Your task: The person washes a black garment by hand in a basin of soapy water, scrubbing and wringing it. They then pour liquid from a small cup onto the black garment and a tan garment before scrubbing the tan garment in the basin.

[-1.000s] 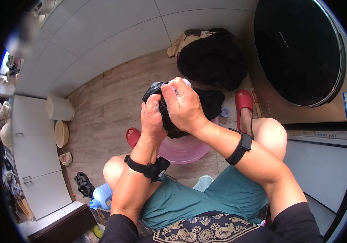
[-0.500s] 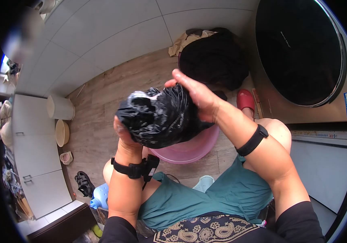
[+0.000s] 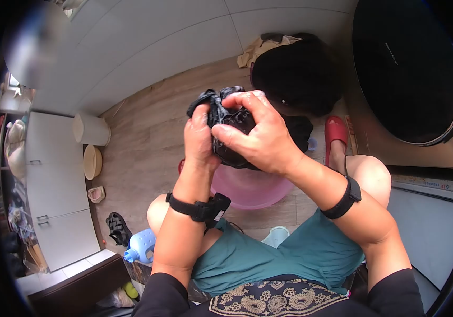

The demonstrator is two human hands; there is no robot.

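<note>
A glossy, crumpled black bundle (image 3: 232, 150), wet and bunched up, hangs over the pink basin (image 3: 255, 196). Gripping its left side, my left hand (image 3: 200, 140) has its thumb pressed on top. My right hand (image 3: 261, 134) curls around the right side, thumb and fingers bent over the black material. Parts of the bundle are hidden behind both hands. Black straps sit on both forearms, and the left one carries a small black device (image 3: 219, 207).
A black cloth heap (image 3: 298, 74) lies by the wall. A red slipper (image 3: 335, 132) is on my right foot. At the left are a white bin (image 3: 91, 128), a beige basin (image 3: 93, 161), black sandals (image 3: 118, 229) and a blue bottle (image 3: 143, 244).
The black bundle is squeezed much smaller between my hands. My right hand has come in from its right edge and closed on it. The whole view has shifted slightly.
</note>
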